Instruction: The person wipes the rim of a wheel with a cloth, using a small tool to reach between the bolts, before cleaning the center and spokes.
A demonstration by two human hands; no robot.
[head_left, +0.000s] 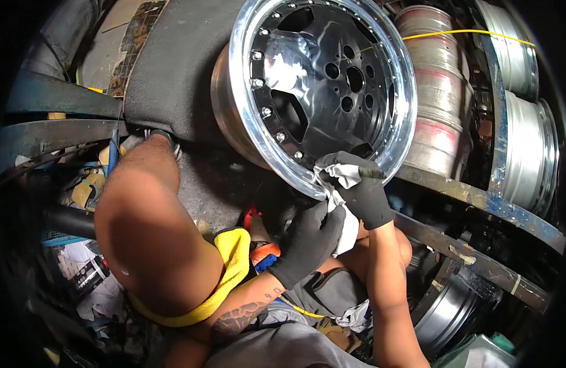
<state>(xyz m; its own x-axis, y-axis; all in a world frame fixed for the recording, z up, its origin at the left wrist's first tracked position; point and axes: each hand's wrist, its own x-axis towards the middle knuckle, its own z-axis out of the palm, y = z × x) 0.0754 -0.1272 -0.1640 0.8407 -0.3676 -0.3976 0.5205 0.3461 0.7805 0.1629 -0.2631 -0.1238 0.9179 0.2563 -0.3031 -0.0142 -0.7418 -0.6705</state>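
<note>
A wheel rim [370, 113] with a polished silver lip and black spoked face stands tilted in front of me. Small bolts ring its edge. My right hand [364, 193], in a black glove, presses a bunched white cloth [349, 227] against the lower lip of the rim. Below and to the left, my left hand [310, 242], also gloved in black, has its fingers closed at the hanging part of this cloth. The glove and cloth partly hide the left fingertips.
Several silver rims [433, 92] lie on a blue metal rack [500, 141] at the right. Another rim [448, 310] is at the lower right. A dark padded mat [172, 67] lies behind the wheel at the left. A yellow cloth [234, 251] drapes over my leg; scraps and papers [90, 270] clutter the left.
</note>
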